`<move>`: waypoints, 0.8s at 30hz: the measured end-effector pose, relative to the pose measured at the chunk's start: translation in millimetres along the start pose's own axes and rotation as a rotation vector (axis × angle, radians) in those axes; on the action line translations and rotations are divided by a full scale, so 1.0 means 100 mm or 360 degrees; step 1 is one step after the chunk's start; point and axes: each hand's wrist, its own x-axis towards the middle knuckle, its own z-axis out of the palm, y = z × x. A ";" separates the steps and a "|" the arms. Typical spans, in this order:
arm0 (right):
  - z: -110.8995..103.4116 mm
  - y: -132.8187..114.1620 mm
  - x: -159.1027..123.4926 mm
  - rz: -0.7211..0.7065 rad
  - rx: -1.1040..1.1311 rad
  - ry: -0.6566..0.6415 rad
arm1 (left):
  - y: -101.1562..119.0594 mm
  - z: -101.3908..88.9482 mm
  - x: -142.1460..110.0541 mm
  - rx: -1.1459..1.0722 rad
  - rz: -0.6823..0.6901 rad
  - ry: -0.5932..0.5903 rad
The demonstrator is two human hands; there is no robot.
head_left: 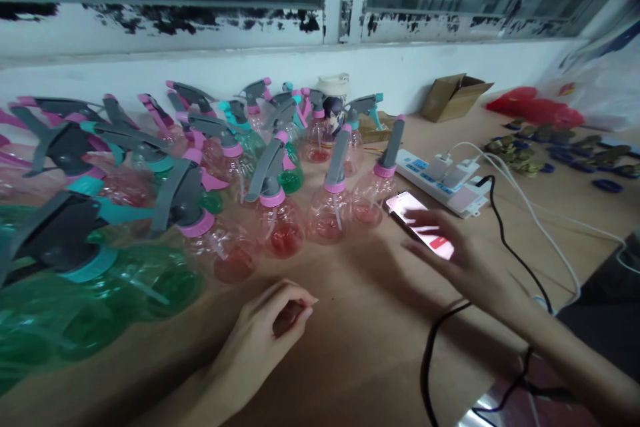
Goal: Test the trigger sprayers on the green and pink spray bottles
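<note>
My left hand point(270, 330) rests low over the table in front of the spray bottles, its fingers curled and the thumb tip close to the index fingertip. I see nothing held in it. My right hand point(457, 257), slightly blurred, reaches over a smartphone point(404, 204) with a lit screen. Its fingers are stretched out and apart; I cannot tell whether they touch the glass. Nearest to my left hand stand clear pinkish spray bottles point(283, 233) with pink collars and grey triggers. At the left, a large green spray bottle point(150, 280) with a teal collar lies tilted.
Behind the phone lies a white power strip point(435, 180) with chargers and cables. A black cable point(427, 360) loops near my right forearm. Farther back are a patterned cup point(334, 87), an open cardboard box point(453, 99), red bags point(535, 107) and scattered small greenish pieces point(517, 150).
</note>
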 end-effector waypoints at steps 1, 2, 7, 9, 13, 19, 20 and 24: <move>0.04 -0.08 -0.09 -0.0007 0.0005 -0.0112 | 0.00 -0.01 -0.01 -0.0001 0.0002 0.0008; 0.09 -0.17 -0.17 -0.0055 0.0004 -0.0251 | 0.00 -0.02 -0.03 -0.0001 0.0002 0.0015; 0.45 -0.56 -0.35 -0.0493 0.0134 -0.0781 | 0.01 -0.06 -0.14 0.0018 -0.0023 0.0013; 0.61 -0.67 -0.36 -0.0623 0.0115 -0.0887 | 0.00 -0.10 -0.22 0.0031 -0.0047 0.0012; 0.86 -0.86 -0.37 -0.0808 -0.0016 -0.1008 | -0.04 -0.25 -0.45 0.0065 -0.0130 0.0043; 1.14 -1.17 -0.41 -0.1013 -0.0121 -0.1113 | -0.11 -0.64 -0.99 0.0153 -0.0443 0.0179; 1.19 -1.24 -0.41 -0.1044 -0.0130 -0.1127 | -0.14 -0.72 -1.10 0.0161 -0.0495 0.0226; 1.44 -1.57 -0.45 -0.1160 -0.0164 -0.1157 | -0.26 -1.05 -1.66 0.0167 -0.0633 0.0436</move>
